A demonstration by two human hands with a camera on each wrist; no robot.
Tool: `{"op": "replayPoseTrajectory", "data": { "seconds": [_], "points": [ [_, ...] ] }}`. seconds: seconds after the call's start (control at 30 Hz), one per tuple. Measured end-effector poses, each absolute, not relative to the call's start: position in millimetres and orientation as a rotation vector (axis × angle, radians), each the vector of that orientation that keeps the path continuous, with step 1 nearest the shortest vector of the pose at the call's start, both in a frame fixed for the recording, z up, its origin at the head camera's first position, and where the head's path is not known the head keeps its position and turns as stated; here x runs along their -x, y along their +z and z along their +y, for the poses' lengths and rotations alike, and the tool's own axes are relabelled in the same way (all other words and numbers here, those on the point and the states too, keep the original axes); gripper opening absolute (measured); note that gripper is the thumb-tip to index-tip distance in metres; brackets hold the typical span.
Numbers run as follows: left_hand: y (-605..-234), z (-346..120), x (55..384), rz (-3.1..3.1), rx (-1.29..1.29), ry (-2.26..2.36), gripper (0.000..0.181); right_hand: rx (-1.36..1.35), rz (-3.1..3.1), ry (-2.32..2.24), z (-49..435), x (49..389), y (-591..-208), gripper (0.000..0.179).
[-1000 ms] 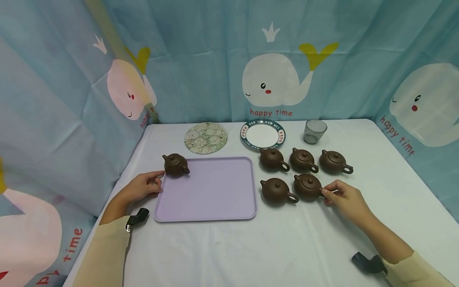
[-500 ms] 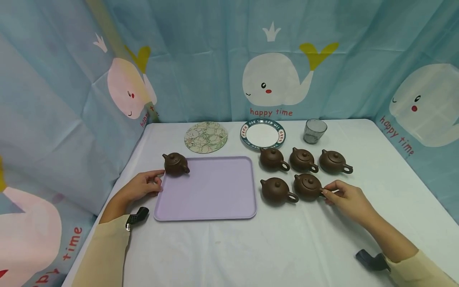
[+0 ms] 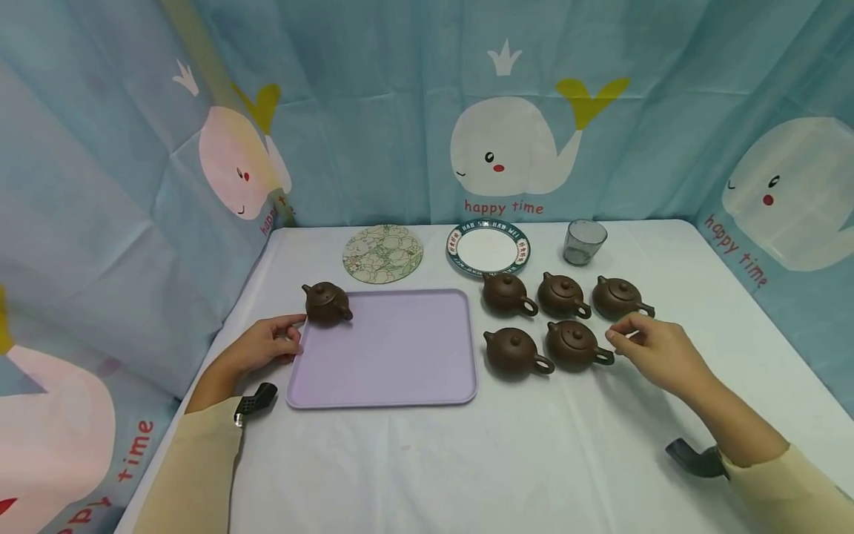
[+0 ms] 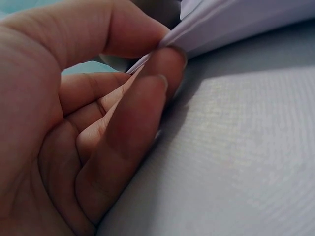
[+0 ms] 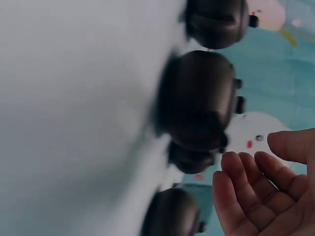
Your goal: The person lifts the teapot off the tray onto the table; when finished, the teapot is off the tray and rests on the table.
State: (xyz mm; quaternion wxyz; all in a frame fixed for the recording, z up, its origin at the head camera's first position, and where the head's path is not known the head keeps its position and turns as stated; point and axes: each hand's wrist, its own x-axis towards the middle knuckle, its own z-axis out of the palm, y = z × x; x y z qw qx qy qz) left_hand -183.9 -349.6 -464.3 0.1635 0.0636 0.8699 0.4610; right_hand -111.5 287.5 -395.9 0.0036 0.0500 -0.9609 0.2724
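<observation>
My left hand (image 3: 263,345) pinches the left rim of a lilac tray (image 3: 387,397); in the left wrist view the thumb lies above the tray edge (image 4: 211,32) and the curled fingertips below it. A dark brown teapot (image 3: 327,304) sits at the tray's far left corner. To the right of the tray, several matching teapots stand in two rows. Beside the front-row right teapot (image 3: 572,345), my right hand (image 3: 660,352) hovers just off its handle, holding nothing. In the right wrist view its fingers (image 5: 234,169) are loosely bent, with the thumb apart from them.
Behind the tray lies a round patterned mat (image 3: 382,254). A green-rimmed plate (image 3: 488,248) and a clear glass (image 3: 585,242) stand along the back of the white-covered table (image 3: 414,467). A blue curtain (image 3: 373,111) with whale prints hangs behind.
My right hand has let go of the front-right teapot's handle and moved slightly up and to the right. The left hand and the tray have stayed put.
</observation>
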Motion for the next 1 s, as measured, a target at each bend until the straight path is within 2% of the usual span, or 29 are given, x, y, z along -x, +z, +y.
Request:
{"op": "replayPoseTrajectory", "data": {
  "seconds": [0.23,0.5,0.8,1.0],
  "points": [
    [-461,-351,185,2.475,-0.180,1.332,0.066,-0.343,-2.920,0.858,256,132,-371,0.023],
    [-461,-348,183,2.459,-0.192,1.341,0.065,-0.673,-2.901,0.872,197,156,-369,0.009],
    [-462,-349,184,2.468,-0.188,1.353,0.065,-0.973,-2.921,0.914,117,184,-370,0.011],
    [-462,-348,182,2.451,-0.207,1.367,0.066,-1.062,-2.921,0.979,66,199,-377,0.009]
  ]
}}
